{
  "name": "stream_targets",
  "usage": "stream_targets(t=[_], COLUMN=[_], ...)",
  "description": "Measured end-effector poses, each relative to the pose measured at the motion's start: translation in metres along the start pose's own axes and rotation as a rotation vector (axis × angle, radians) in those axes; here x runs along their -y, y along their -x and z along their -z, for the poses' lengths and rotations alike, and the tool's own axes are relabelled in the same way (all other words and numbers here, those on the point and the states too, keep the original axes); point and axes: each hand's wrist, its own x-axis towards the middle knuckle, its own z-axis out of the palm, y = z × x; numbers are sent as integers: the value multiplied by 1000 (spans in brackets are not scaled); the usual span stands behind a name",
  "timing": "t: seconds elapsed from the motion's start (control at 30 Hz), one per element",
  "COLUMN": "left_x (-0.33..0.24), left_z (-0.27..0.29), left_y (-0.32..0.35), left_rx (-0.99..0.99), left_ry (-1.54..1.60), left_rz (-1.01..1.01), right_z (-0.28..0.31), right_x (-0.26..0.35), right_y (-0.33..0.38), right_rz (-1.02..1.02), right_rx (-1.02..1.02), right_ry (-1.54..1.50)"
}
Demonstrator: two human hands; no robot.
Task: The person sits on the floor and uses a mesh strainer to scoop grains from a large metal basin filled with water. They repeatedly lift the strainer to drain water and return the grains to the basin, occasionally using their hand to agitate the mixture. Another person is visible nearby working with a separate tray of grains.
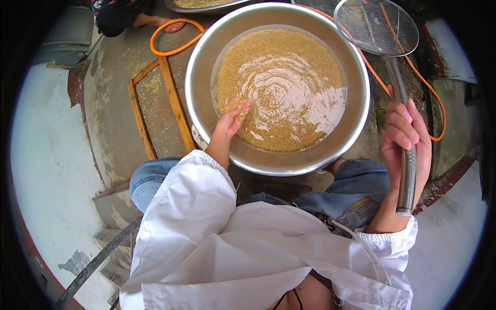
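Observation:
A wide steel basin [202, 62] sits on the ground in front of my knees, filled with water and a floating layer of golden grain [289, 57]. My left hand [232, 118] dips into the basin's near left side, fingers curled with a little grain in them. My right hand [405, 139] grips the metal handle of a round wire-mesh skimmer [376, 27], whose head hangs over the basin's far right rim, above the water.
An orange hose [173, 37] curls behind the basin and down its right side. A wooden frame [155, 103] lies on the wet concrete to the left. Another person's foot and dark clothing [124, 18] show at top left, near a second pan [199, 5].

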Motion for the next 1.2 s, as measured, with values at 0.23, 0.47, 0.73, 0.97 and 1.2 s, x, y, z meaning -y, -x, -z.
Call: stream_targets(t=[0.23,0.47,0.73,0.97,1.2], left_x=[7,-1,10,9,31], left_z=[19,2,13,25,48], left_y=[1,11,4,6,-32], left_rx=[-71,15,-214,-242,-256], left_ry=[-14,174,-63,-336,-560], left_rz=[93,233,101,171,-50], right_z=[-4,-7,-7,-8,-5], right_x=[-2,-3,-6,-6,-4], right_y=[1,2,2,3,5], right_rz=[14,37,6,15,21], right_rx=[-34,-60,-39,-69,-75], right_ry=[9,29,9,17,5])
